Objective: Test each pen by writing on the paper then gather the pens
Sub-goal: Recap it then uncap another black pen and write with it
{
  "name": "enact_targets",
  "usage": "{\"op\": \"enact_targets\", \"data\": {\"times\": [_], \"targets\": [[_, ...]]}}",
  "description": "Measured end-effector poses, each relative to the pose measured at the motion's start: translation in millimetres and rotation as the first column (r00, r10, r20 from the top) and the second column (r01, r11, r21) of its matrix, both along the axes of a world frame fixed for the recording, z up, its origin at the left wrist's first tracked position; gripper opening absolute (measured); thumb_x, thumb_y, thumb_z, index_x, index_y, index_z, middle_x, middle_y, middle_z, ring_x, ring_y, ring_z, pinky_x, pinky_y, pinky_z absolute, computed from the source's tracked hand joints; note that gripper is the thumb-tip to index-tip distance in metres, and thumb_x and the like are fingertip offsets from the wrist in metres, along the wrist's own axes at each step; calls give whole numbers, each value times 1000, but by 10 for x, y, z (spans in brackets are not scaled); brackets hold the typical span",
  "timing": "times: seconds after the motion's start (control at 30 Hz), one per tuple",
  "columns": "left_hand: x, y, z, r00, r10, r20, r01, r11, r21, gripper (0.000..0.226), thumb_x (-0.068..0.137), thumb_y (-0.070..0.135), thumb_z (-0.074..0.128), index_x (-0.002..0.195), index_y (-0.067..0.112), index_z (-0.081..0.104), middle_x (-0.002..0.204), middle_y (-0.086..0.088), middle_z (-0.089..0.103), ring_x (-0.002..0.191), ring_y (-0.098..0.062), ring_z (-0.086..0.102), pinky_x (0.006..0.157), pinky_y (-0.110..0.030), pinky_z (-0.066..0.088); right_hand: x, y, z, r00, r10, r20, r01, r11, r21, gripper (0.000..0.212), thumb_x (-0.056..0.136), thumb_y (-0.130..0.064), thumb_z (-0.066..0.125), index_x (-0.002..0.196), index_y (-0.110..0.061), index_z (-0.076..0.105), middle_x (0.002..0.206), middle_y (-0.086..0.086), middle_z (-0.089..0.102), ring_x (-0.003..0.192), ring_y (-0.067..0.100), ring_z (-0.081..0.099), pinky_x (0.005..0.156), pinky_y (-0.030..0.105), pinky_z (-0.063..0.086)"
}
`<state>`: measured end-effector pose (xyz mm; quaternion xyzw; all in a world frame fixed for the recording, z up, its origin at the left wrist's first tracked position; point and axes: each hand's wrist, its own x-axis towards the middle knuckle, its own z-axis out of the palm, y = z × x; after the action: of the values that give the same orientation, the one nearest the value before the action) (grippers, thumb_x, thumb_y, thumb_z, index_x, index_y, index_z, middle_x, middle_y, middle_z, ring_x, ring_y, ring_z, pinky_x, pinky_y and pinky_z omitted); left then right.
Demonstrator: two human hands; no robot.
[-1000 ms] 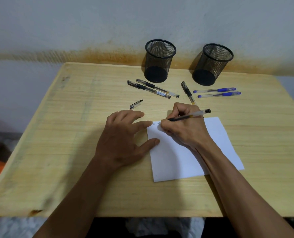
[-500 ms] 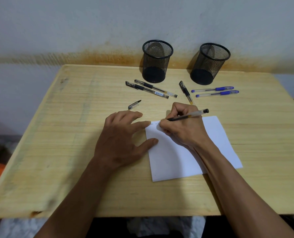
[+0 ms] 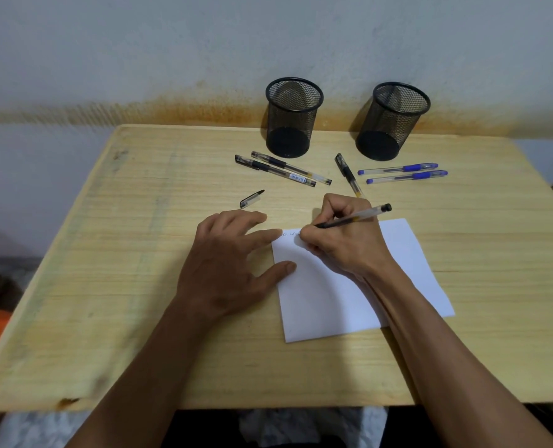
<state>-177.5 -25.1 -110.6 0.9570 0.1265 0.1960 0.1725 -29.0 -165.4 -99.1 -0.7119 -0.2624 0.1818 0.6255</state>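
The step in hand was the testing of a pen: the right hand [image 3: 343, 244], just right of the frame's centre, was clenched round a clear black-ink pen [image 3: 352, 218] in a writing grip, its tip down at the upper left corner of the white paper [image 3: 326, 305], where a short line of small writing showed. The left hand [image 3: 223, 270] lay released and flat, palm down, at centre frame, its thumb and forefinger tips resting on the paper's left edge to steady the sheet on the bench [image 3: 107, 286]. A loose pen cap [image 3: 251, 199] lay just above the left hand, probably belonging to the pen in use. Above the hands, in the upper middle of the frame, two black pens [image 3: 281, 169] lay side by side, a third black pen [image 3: 349, 174] lay aslant beside them, and two blue pens [image 3: 402, 173] lay parallel to the right; all seemed capped, so likely untested. Two black mesh cups [image 3: 292, 118] stood empty at the bench's far edge. Judging by this, the task was early; the next move would call for finishing the scribble, lifting the tip, recapping the pen with the loose cap, and setting it aside before reaching up for another
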Motion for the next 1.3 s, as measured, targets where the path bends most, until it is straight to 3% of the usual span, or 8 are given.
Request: {"op": "enact_targets", "data": {"times": [0.33,0.57,0.67,0.8,0.87,1.0,1.13,1.3], "targets": [[8,5,-24,1000,1,16,-2,1000,17,51,77,69,62,112,35,71,128,4,65,120,-20,56,101,-45,40,-10,-28,24,998,-11,59,15,998,-62,24,67,11,72,64,9,48,54,26,55,44,20,55,46,35,46],[10,8,-100,996,-12,87,6,997,71,51,80,69,61,112,30,73,126,2,66,118,-22,57,101,-42,39,89,-140,253,882,-24,-471,121,977,176,31,87,20,60,68,-3,51,56,15,56,44,16,51,44,24,48],[5,7,-82,999,2,53,-4,999,38,53,79,72,58,114,34,72,127,6,65,121,-18,54,105,-35,32,110,-219,385,840,-45,-541,211,946,248,29,88,15,62,67,-5,58,64,15,61,47,12,55,43,16,49],[-19,-7,13,1000,10,-11,-9,1000,9,55,78,76,56,118,40,69,130,13,62,126,-11,49,108,-37,33,53,-365,620,895,-64,-440,197,945,262,21,87,12,67,75,-3,60,70,19,66,53,15,62,47,19,52],[-29,-15,49,1000,10,9,-10,999,-52,51,77,73,62,116,41,70,127,18,62,124,-5,49,107,-34,35,-26,-471,660,928,-94,-361,179,961,210,18,85,11,71,78,-3,61,76,20,71,62,18,68,53,23,56],[10,-44,150,959,220,177,-121,886,-448,28,77,38,82,102,25,76,106,10,70,102,-7,66,90,-26,54,-207,-718,627,940,-97,-328,156,975,158,13,79,10,78,83,0,70,81,13,77,74,19,74,61,26,59],[193,3,286,916,396,68,-373,901,-220,31,90,32,67,119,20,69,116,-3,65,112,-26,57,87,-38,49,-270,-998,632,932,-122,-340,187,969,163,15,78,11,79,88,2,74,83,12,80,78,21,78,63,26,60],[414,11,351,892,420,-168,-431,902,-35,30,97,38,56,121,25,69,115,-5,61,110,-29,53,86,-42,48,-257,-1231,660,940,-221,-259,265,952,151,12,80,8,79,85,2,70,78,12,79,74,22,78,62,29,62]]}}
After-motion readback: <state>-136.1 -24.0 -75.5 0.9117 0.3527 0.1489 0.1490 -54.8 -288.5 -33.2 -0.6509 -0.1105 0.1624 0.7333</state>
